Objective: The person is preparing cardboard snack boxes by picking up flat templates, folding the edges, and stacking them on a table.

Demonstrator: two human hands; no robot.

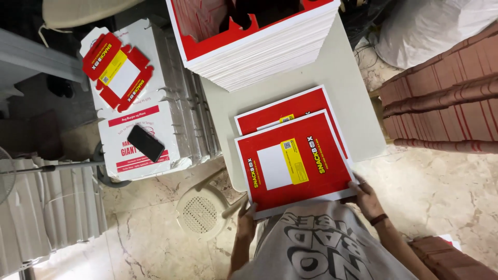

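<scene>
I hold a red folded box [295, 163] with a white panel and a yellow label, flat against my belly at the table's near edge. My left hand [248, 220] grips its lower left corner from below. My right hand [367, 197] grips its lower right corner. Beneath it, a second identical red box [282, 111] lies on the grey table [332, 67], partly covered.
A tall stack of red-and-white die-cut sheets [264, 46] stands at the table's far end. Left are white carton stacks [155, 88] with a flat red blank [116, 70] and a black phone [146, 143]. A beige stool [201, 211] stands below. Red-brown stacks [446, 103] fill the right.
</scene>
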